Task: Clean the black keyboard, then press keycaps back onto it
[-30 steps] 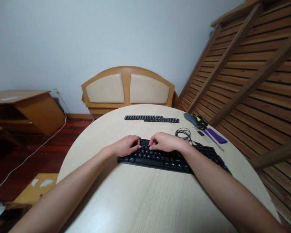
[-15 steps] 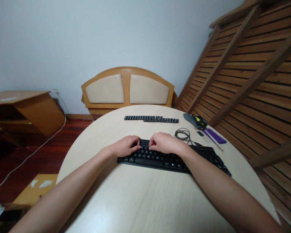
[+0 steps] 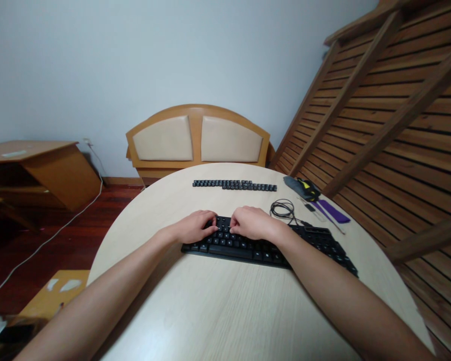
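A black keyboard point(image 3: 231, 251) lies on the round pale table, with bare spots among its upper rows where keycaps are off. My left hand point(image 3: 195, 226) is closed at the keyboard's upper left end, its thumb and curled fingers on that corner. Just to the right, my right hand point(image 3: 251, 221) rests over the upper keys, thumb and fingertips pinched together against them. Whatever sits inside that pinch is hidden. Beyond both hands, loose black keycaps point(image 3: 235, 185) stand lined up in rows near the table's far edge.
A coiled black cable point(image 3: 282, 208) lies behind the keyboard. At the right are a grey and yellow-black item point(image 3: 304, 188), a purple strip point(image 3: 334, 211) and thin tools. A headboard point(image 3: 197, 135) stands beyond the table point(image 3: 150, 311); a slatted wooden frame point(image 3: 379, 110) leans at right.
Both hands keep nearly the same place on the keyboard. The right hand's fingertips have shifted very slightly; the keyboard and keycap rows look unmoved.
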Available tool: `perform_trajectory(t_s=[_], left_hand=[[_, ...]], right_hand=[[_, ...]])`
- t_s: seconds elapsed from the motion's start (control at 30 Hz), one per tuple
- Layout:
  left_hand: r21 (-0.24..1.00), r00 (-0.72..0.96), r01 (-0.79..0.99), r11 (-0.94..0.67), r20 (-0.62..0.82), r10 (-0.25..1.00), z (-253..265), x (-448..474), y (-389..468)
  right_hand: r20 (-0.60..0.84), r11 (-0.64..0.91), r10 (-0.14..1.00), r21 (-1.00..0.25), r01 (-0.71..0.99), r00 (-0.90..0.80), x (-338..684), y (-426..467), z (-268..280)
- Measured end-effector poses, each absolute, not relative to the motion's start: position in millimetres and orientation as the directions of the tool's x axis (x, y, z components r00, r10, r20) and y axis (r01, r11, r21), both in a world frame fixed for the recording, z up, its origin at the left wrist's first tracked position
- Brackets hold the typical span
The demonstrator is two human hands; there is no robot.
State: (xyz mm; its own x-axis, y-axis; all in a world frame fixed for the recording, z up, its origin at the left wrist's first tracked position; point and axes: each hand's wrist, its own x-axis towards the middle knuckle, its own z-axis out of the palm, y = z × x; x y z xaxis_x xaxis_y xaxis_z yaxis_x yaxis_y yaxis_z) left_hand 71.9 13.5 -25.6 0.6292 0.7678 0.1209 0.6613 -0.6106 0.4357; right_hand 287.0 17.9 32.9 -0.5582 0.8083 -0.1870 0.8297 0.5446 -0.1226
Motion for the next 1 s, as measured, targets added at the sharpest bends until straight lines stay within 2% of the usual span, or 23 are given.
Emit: perform_trajectory(t_s=[0.27, 1.0], left_hand=[[0.429, 0.626, 0.667, -0.609, 0.120, 0.771, -26.8, 71.5, 14.0], [0.436, 0.628, 0.665, -0.607, 0.115, 0.770, -25.5, 72.3, 13.5]], right_hand=[[-0.250, 0.524, 0.795, -0.177, 0.833, -0.553, 290.5, 28.8, 29.7], [-0.243, 0.581, 0.757, -0.175, 0.795, -0.606, 290.0, 26.5, 31.4]])
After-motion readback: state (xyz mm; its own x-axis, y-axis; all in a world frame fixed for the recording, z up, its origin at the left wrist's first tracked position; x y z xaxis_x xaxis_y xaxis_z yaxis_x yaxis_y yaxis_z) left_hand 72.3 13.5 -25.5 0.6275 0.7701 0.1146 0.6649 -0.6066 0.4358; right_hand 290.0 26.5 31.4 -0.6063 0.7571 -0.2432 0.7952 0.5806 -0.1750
